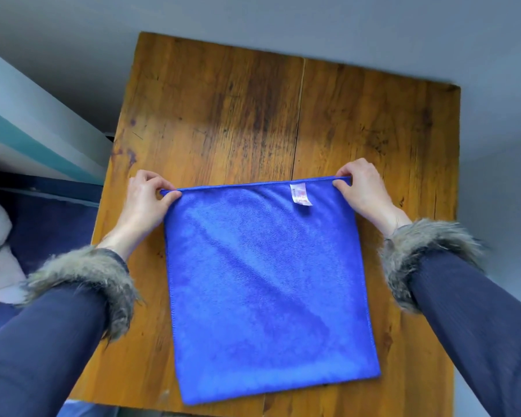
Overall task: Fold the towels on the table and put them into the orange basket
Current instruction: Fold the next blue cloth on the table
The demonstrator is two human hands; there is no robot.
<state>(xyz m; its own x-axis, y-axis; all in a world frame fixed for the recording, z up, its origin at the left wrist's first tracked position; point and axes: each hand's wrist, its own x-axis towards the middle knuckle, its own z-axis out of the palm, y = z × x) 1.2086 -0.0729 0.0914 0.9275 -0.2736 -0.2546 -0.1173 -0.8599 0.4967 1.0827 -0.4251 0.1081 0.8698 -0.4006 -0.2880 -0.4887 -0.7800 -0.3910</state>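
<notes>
Both hands' fingers (171,192) pinch blue towel (268,281) far corners on wood table (223,115), white tag (300,194) nr right hand (363,191)

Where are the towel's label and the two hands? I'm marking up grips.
label (300,194), head view, its middle.
left hand (149,195), head view, its back.
right hand (360,188), head view, its back.

Blue towel (268,281), brown table (223,109)

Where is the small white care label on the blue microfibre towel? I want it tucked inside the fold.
In the head view, the white care label hangs from the blue microfibre towel's far edge, just inside the corner pinched by the right hand.
</notes>
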